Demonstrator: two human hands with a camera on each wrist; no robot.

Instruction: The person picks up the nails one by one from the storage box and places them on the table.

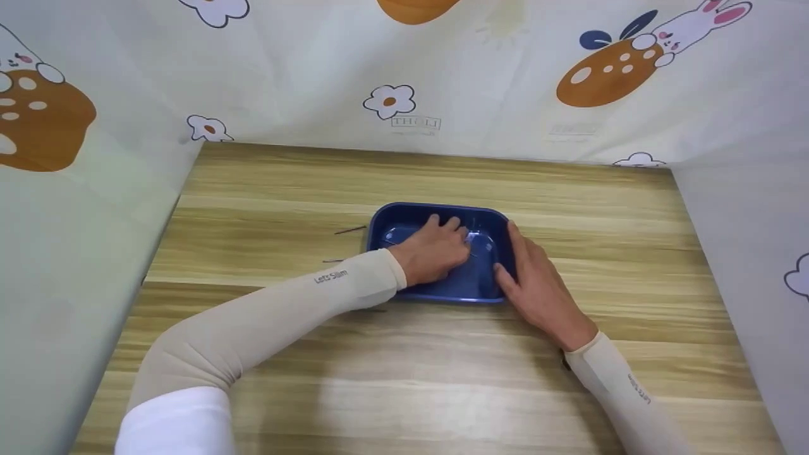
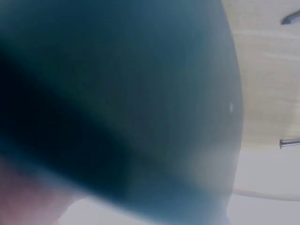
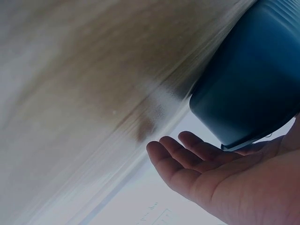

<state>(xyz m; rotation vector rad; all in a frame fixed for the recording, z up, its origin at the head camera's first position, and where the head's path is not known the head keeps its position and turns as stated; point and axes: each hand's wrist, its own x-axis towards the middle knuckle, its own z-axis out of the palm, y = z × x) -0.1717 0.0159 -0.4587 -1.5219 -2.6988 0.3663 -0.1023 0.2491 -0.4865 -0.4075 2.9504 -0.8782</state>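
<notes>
A deep blue plastic tray (image 1: 458,300) with rounded corners stands on the wooden table. Over its inside is my left hand (image 1: 433,253), fingers bent down toward the floor of the tray; the fingertips are partly hidden, so whether they pinch anything is unclear. My right hand (image 1: 537,284) grips the tray's right wall, thumb inside and index finger along the outside. In the right wrist view the other fingers (image 3: 176,161) extend below the rim, off the wall. A thin dark line, perhaps a nail (image 1: 474,254), shows in the tray beside the left hand.
Left of the tray lie nails, one farther back (image 1: 351,230) and one partly under the left sleeve (image 1: 332,260). Another thin dark piece (image 1: 378,310) shows below the forearm. The left wrist view shows a nail's flat head (image 2: 288,143). Printed cloth walls (image 1: 303,76) surround the table.
</notes>
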